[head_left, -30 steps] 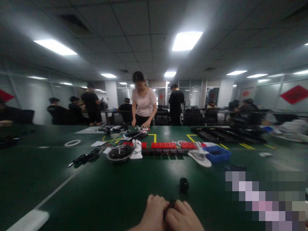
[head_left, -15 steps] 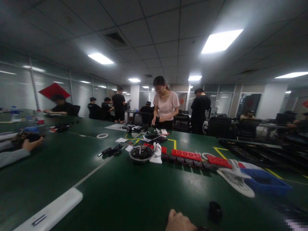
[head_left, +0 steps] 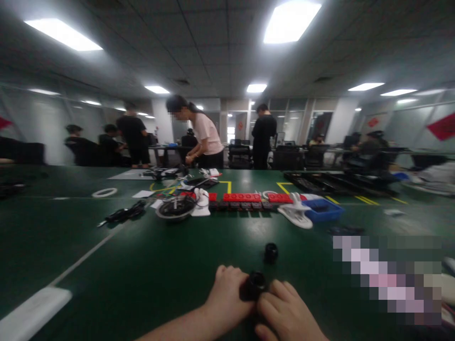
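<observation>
Near the bottom of the head view my left hand (head_left: 229, 291) is closed, its fingers curled around the side of a short black cylindrical part (head_left: 256, 282) with an open round top. My right hand (head_left: 286, 310) is beside that part on the right, fingers bent inward and close against its lower side. What the right fingers grip is hidden behind the knuckles. A second black cylindrical part (head_left: 270, 253) stands on the green tabletop (head_left: 199, 251), just beyond my hands.
Across the table lie a bowl of black cables (head_left: 176, 208), red socket strips (head_left: 241, 197), a white stand-like piece (head_left: 296, 213) and a blue bin (head_left: 323, 209). A white bar (head_left: 33, 312) lies at the lower left. A person in a pink top (head_left: 206, 132) leans at the far side.
My view has turned to the right and tilted down. Both hands now show, with a black cylindrical part between them; before, only one hand was visible. The person opposite has bent to the left.
</observation>
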Demonstrator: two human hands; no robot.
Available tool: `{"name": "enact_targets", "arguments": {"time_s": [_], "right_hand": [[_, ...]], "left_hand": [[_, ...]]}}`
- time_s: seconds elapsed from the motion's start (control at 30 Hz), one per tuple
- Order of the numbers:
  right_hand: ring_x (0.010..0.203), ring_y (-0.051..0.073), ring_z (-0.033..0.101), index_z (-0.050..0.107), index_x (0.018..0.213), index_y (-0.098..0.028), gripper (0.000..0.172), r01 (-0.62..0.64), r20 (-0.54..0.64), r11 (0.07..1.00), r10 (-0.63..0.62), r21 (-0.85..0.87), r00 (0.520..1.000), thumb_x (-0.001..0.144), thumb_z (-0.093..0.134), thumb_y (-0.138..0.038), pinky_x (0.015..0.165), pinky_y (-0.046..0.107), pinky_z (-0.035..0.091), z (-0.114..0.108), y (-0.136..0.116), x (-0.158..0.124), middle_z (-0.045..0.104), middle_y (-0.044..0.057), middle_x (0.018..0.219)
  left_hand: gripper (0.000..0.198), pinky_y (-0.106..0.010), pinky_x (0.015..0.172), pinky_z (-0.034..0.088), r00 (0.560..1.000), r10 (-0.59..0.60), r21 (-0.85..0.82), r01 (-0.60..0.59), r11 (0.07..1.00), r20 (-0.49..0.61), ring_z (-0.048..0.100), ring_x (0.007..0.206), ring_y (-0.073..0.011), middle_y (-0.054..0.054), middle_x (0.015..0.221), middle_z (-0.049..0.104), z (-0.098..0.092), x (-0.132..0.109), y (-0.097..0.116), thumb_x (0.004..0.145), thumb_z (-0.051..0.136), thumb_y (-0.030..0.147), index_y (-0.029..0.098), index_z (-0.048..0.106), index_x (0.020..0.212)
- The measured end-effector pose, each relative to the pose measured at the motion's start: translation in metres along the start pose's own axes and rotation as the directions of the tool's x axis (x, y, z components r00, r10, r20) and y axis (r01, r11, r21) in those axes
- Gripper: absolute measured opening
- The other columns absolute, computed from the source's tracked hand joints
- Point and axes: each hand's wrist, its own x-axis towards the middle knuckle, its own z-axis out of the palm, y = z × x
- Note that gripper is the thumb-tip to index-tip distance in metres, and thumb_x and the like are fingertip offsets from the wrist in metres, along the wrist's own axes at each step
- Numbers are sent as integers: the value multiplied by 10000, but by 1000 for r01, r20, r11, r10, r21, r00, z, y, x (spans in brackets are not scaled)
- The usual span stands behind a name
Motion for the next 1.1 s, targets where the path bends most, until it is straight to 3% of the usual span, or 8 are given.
{"name": "enact_targets", "arguments": {"time_s": [0.1, 0.23, 0.47, 0.73, 1.1], "right_hand": [[707, 181, 434, 517, 752, -193, 266, -109, 127, 992, 100, 62, 987, 858, 362, -380, 631, 326, 290, -15, -5, 4, 592, 21, 748], [681, 165, 400, 517, 715, -178, 260, -140, 207, 990, 139, -10, 968, 826, 441, -400, 609, 315, 263, -20, -2, 7, 584, 17, 717], [660, 163, 385, 537, 727, -172, 276, -230, 182, 970, 240, -75, 954, 831, 447, -412, 603, 313, 249, -20, 6, 6, 586, 19, 669], [655, 164, 386, 546, 661, -165, 310, -273, 166, 954, 291, -122, 942, 823, 464, -415, 593, 321, 240, -22, 8, 9, 591, 25, 651], [728, 186, 422, 540, 767, -153, 369, -362, 218, 920, 387, -147, 896, 829, 436, -502, 652, 323, 287, -25, 10, 14, 579, 44, 769]], "left_hand": [[133, -312, 779, 321, 1000, 9, -10, -9, 1000, 3, 524, 795, -181, 1, 780, 611, 1, 2, -1, 677, 555, 311, 200, 609, 725], [116, -312, 762, 333, 998, 31, -26, -30, 999, 45, 533, 787, -192, 4, 772, 611, 3, 8, -6, 667, 571, 293, 200, 601, 730], [174, -341, 773, 347, 992, 31, 9, -32, 999, 121, 532, 800, -215, -11, 811, 616, 1, 10, -8, 683, 560, 331, 198, 600, 788], [193, -342, 778, 355, 991, 45, 24, -49, 999, 128, 534, 801, -217, -9, 809, 616, 3, 12, -12, 686, 559, 385, 211, 593, 763], [197, -328, 731, 358, 989, 59, 59, -68, 996, 136, 539, 758, -207, 2, 744, 598, -1, 10, -5, 694, 555, 401, 206, 581, 697]]}}
